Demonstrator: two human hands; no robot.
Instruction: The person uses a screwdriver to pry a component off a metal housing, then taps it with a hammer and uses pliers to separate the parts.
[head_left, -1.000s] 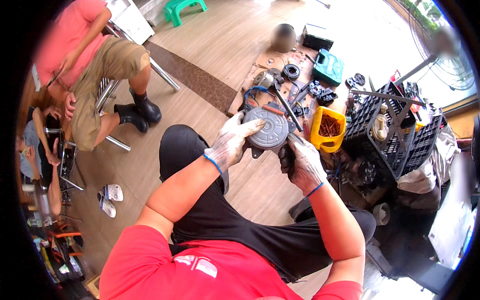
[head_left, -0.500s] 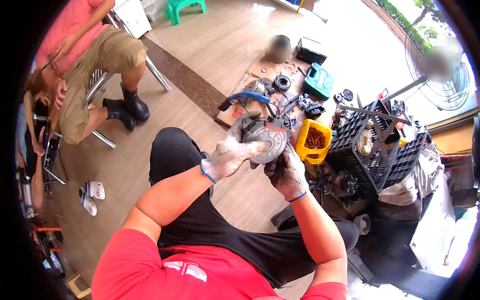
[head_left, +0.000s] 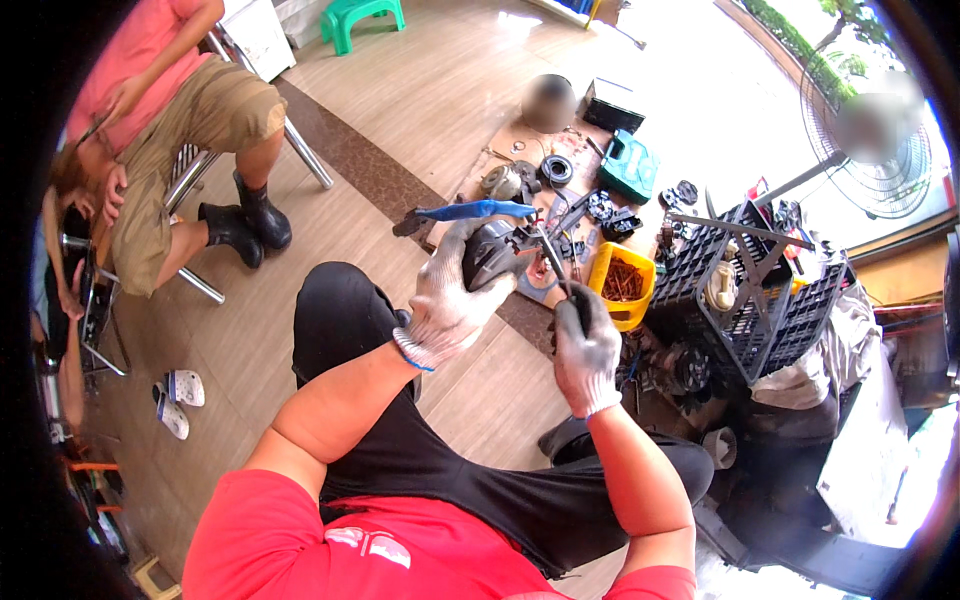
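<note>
My left hand (head_left: 445, 300), in a soiled white work glove, is closed round a round grey metal motor housing (head_left: 487, 258), now tilted on edge. A blue-sleeved cable bundle (head_left: 475, 210) lies across its top and ends in a dark tip at the left. My right hand (head_left: 585, 350), gloved too, is closed on a thin dark rod-like piece (head_left: 553, 258). That piece reaches up to the housing's right side, among small wires and a red bit. Whether it is a lead or a tool, I cannot tell.
A yellow bin of copper-coloured screws (head_left: 625, 283), a teal case (head_left: 630, 165) and a black ring (head_left: 557, 170) lie on cardboard ahead. At the right stand a black crate (head_left: 740, 290) and a fan (head_left: 865, 145). A person in boots (head_left: 262, 215) sits at the left; white clogs (head_left: 178, 400) lie nearby.
The housing has turned from its flat face to its edge, and the blue cable has swung with it. My right hand has left the housing and now grips the thin dark piece.
</note>
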